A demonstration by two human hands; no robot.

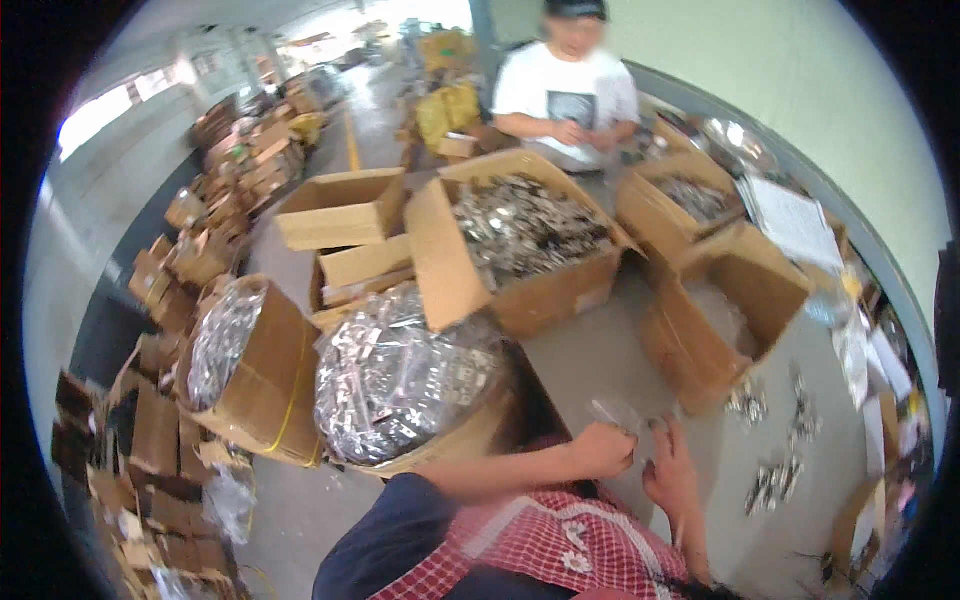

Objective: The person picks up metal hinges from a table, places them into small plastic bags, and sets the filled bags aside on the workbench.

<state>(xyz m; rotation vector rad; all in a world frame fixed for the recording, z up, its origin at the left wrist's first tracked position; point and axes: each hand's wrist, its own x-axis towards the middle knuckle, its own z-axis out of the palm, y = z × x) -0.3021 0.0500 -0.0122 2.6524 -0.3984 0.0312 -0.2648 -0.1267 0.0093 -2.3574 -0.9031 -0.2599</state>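
A small clear bag (615, 412) is apparently being pinched by the curled left hand (605, 450), on the near side of the open carton (672, 340); beside it the right hand (672, 475) is being held with fingers partly spread, whether gripping anything cannot be told. Left of the carton, plastic-wrapped pieces (400, 380) are being stored, seemingly finished; loose metal parts (772, 485) are being set out on its near right, seemingly unfinished.

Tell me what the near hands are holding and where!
The left hand holds a clear bag, apparently by its near edge; the right hand is too blurred to tell.
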